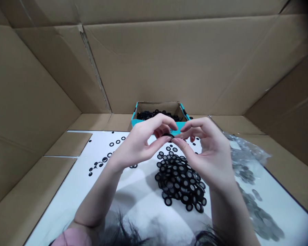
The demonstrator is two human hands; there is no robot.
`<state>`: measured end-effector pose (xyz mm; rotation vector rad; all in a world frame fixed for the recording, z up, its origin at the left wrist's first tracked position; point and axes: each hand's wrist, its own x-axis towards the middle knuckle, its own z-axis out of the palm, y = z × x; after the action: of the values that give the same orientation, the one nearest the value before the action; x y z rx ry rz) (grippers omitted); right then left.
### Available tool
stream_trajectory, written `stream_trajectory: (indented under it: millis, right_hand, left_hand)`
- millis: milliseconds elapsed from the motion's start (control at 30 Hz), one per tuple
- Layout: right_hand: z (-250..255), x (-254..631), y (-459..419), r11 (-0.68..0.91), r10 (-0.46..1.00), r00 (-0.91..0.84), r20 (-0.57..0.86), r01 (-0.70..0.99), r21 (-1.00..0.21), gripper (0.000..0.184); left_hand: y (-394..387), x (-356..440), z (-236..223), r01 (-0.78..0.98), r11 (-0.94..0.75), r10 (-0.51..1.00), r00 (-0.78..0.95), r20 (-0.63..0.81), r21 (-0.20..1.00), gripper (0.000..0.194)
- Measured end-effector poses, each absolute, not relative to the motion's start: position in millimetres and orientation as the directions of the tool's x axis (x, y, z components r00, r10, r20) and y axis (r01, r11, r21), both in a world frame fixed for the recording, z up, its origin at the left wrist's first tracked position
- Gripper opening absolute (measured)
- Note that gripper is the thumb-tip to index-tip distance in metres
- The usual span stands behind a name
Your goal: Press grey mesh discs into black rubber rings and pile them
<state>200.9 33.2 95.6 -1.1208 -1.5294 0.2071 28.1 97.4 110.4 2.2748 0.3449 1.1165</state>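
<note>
Left hand point(135, 147) and right hand point(207, 153) are pinching narrowly, fingertips meeting on a black rubber ring point(168, 135) held between them, just above a heap of matching rings point(179, 181) on the white bench point(138, 205), teal box point(133, 118) lying straight ahead.

the black rings point(179, 179) were seen to be matt and smooth, apparently of rubber. dull grey metal discs point(259, 218) were spread beside a crinkled, glossy clear plastic bag point(246, 150). rough brown corrugated cardboard point(182, 61) was seen around them, a teal-printed card tray point(133, 119) was smooth, and a white sheet point(136, 191) was faintly glossy.
</note>
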Motion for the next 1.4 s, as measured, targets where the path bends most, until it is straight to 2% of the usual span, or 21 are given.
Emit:
stream_trajectory:
  millis: [233,567,767,1067,1267,1400]
  right_hand:
    - [93.6,198.4,33.9,0.587,0.732,0.1,0.674,0.412,-0.697,0.029]
    - [94.1,201.5,33.7,0.55,0.752,0.043,0.658,0.51,-0.662,0.027]
    - [92.5,203.6,33.1,0.546,0.755,0.045,0.654,0.509,-0.665,0.028]
    - [91.8,198.6,33.3,0.566,0.773,0.069,0.63,0.373,-0.735,0.031]
    - [92.3,201.6,34.3,0.525,0.798,0.024,0.602,0.46,-0.716,0.024]
    - [94.6,203.3,32.9,0.524,0.8,0.013,0.6,0.471,-0.71,0.024]
  left_hand:
    - [93.4,21.4,114.8,0.034,-0.786,0.471,0.68,0.562,0.618,0.022]
    - [98.0,16.7,115.5,0.013,-0.795,0.461,0.662,0.59,0.606,0.022]
    - [96.4,21.2,113.4,0.011,-0.817,0.444,0.649,0.618,0.576,0.022]
    - [90.6,16.7,119.6,0.134,-0.825,0.455,0.733,0.505,0.549,0.021]
    - [95.1,18.4,117.3,0.037,-0.773,0.503,0.644,0.577,0.633,0.025]
    - [95.9,20.3,114.7,0.006,-0.768,0.508,0.614,0.604,0.64,0.021]
